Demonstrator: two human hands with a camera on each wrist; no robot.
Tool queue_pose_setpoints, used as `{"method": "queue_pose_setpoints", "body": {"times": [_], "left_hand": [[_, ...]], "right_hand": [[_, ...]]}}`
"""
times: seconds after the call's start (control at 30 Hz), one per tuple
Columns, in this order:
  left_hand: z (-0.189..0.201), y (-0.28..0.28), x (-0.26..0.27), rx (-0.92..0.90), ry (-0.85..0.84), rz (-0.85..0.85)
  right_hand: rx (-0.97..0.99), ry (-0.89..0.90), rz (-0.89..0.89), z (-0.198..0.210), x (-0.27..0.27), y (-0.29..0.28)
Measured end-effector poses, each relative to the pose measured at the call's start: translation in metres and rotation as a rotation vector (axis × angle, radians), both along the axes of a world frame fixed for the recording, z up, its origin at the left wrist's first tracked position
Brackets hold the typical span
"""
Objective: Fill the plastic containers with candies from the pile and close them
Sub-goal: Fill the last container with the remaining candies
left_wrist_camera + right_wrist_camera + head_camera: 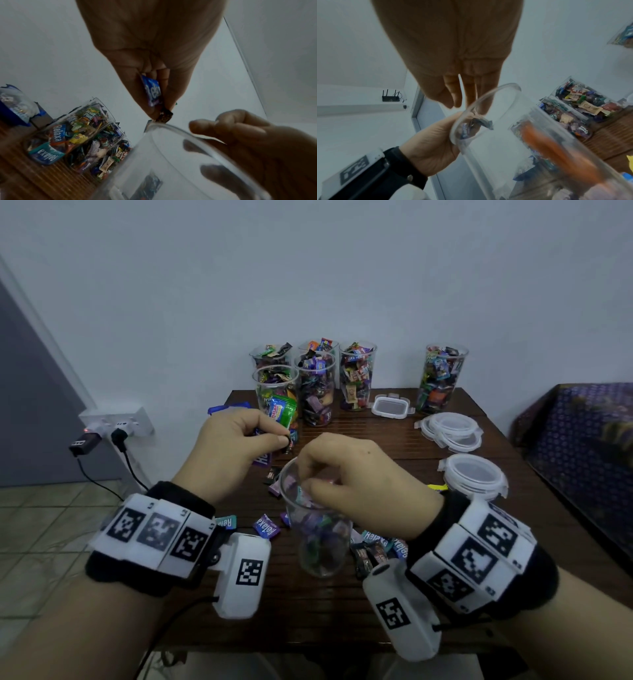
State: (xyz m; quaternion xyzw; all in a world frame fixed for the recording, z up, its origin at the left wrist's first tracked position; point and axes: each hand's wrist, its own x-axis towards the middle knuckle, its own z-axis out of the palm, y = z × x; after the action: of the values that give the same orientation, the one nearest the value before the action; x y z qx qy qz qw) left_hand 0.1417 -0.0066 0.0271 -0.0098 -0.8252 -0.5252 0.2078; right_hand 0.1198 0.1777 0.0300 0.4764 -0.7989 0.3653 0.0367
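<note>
Over cup (320,539) rim | left hand (236,453) pinches candies (152,92); right hand (356,484) fingers loosely curled inside cup

place: home room, likely
floor: beige tiles (30,529), left
wall: plain white, power strip (118,422) with chargers, router (390,96) mounted
furniture: dark wooden table (394,440); patterned cloth (575,433) far right

The head view looks down from above the fingers (274,440). Each wrist view looks along its palm, close behind the fingertips. All three share the clear container (315,529) below the fingers.
</note>
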Motion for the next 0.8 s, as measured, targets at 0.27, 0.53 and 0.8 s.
{"method": "queue_pose_setpoints", "body": {"times": [0.27, 0.53, 0.8], "left_hand": [[0.001, 0.008, 0.007, 0.003, 0.055, -0.012], [0.0, 0.026, 0.009, -0.061, 0.029, -0.155], [-0.002, 0.024, 0.014, -0.185, -0.078, -0.261]], "right_hand": [[-0.32, -0.491, -0.192, -0.043, 0.006, 0.017], [-0.313, -0.603, -0.166, -0.063, 0.007, 0.013], [-0.355, -0.519, -0.156, -0.062, 0.003, 0.015]]}}
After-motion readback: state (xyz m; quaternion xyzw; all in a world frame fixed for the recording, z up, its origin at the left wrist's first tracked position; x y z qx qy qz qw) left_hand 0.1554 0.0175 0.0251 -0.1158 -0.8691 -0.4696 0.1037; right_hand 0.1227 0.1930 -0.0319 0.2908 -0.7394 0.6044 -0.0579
